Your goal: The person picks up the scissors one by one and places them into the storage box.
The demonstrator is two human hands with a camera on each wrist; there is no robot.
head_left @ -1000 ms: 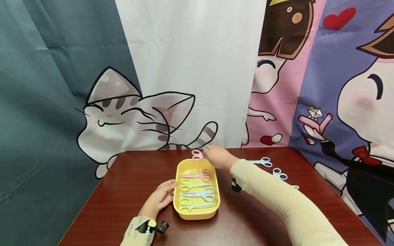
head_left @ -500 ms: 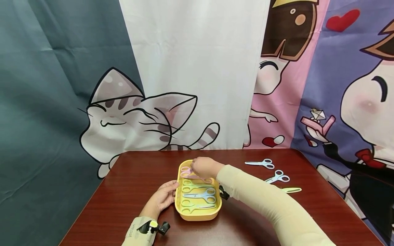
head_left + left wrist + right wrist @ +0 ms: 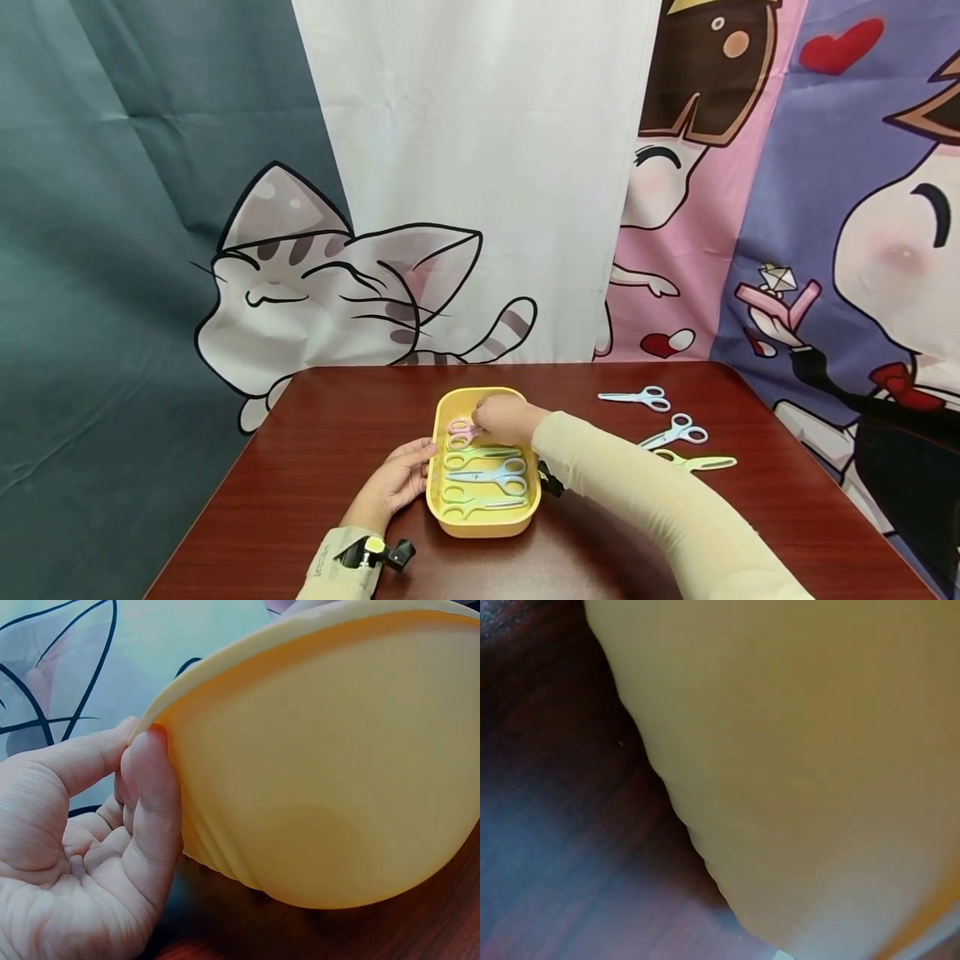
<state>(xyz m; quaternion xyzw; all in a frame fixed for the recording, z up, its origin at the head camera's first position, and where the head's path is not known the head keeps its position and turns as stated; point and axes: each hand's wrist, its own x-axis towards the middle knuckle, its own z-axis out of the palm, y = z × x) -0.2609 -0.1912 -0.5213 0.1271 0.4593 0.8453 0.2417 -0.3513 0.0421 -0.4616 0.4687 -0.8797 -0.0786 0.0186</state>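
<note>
My left hand [image 3: 396,482] holds the left rim of a yellow plastic basket [image 3: 483,531]. In the left wrist view, its thumb and fingers pinch the lip of the basket wall [image 3: 322,765]. My right hand [image 3: 510,419] reaches into the far end of the basket, gripping pink scissors [image 3: 472,432] whose handle loops point left; the blades are hidden under the hand. Nearer me in the basket lie green scissors [image 3: 487,453], blue scissors [image 3: 480,476] and another green pair [image 3: 487,503]. Only the basket's outer side [image 3: 780,750] and tabletop show in the right wrist view.
On the reddish-brown table [image 3: 300,467], right of the basket, lie light blue scissors [image 3: 633,398], a second blue pair [image 3: 678,432] and green scissors [image 3: 708,463], partly behind the right sleeve [image 3: 645,483]. A cartoon-printed curtain [image 3: 480,167] hangs behind the table.
My right hand has brought the pink scissors from beyond the far rim down into the basket, covering the pink pair lying there. My left hand keeps its hold on the rim.
</note>
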